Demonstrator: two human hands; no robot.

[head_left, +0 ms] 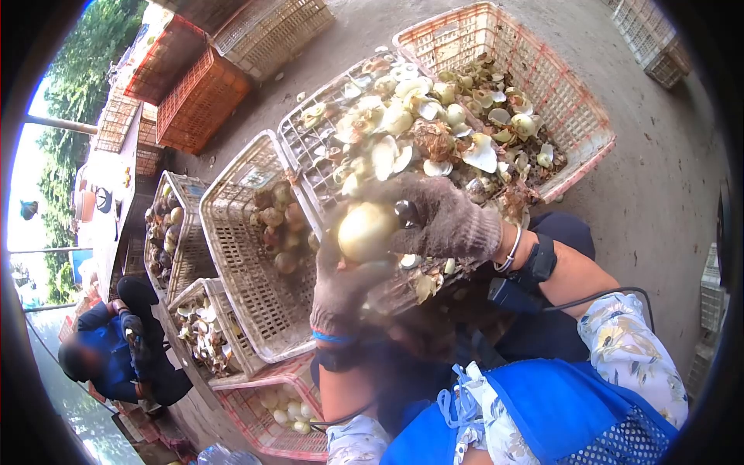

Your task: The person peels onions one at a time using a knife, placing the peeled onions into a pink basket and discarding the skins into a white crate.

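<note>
A pale, peeled-looking onion (367, 232) sits in the gloved fingers of my left hand (339, 291), which is wrapped round it from below. My right hand (449, 217), also gloved, is closed beside the onion around a tool with a black rounded end (406, 211); its working part is hidden. Both hands are over the near side of a large crate (570, 97) heaped with onion skins and scraps (480, 151). Left of my hands, brownish unpeeled onions (283, 225) lie in a tall whitish crate (256, 302).
Pale peeled onions (291, 411) fill part of a pink crate (248, 418) at lower left. A smaller crate (236, 337) holds scraps. Another person in blue (112, 349) sits at far left. Orange crates (194, 101) stand at the back.
</note>
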